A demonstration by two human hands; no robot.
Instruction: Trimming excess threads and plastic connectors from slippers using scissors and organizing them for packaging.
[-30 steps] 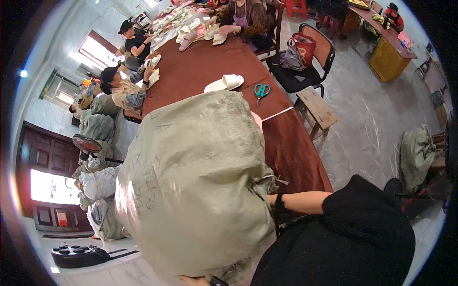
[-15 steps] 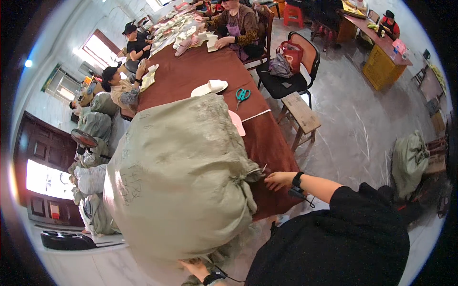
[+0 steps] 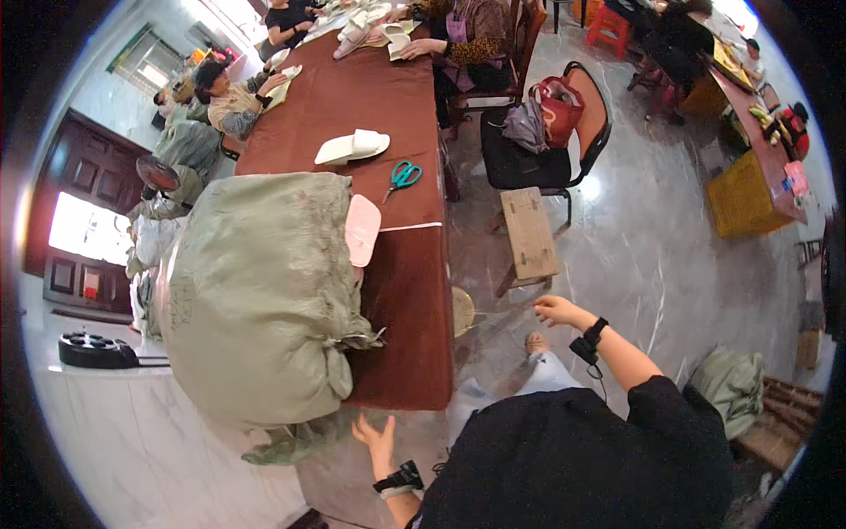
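A bulging grey-green woven sack (image 3: 256, 291) lies on the near end of the table, its gathered neck facing right. My left hand (image 3: 376, 443) is open below the sack's near edge, fingers apart and touching nothing. Off the table's right side, my right hand (image 3: 561, 310) has its fingertips drawn together; a faint pale streak runs from them, too fine to make out. A pink slipper sole (image 3: 362, 231) pokes out behind the sack. Farther along lie a cream slipper (image 3: 354, 147) and teal-handled scissors (image 3: 404, 176).
A brown cloth covers the long table (image 3: 405, 326); people handle slippers at its far end. To the right stand a wooden bench (image 3: 527, 234) and a black chair (image 3: 529, 167) with bags on it. A yellowish bucket (image 3: 462, 311) is beside the table, another sack (image 3: 730, 388) at lower right.
Both my hands have come away from the sack, the right one moving out past the table's edge. My view has shifted to the right, and my left hand has opened.
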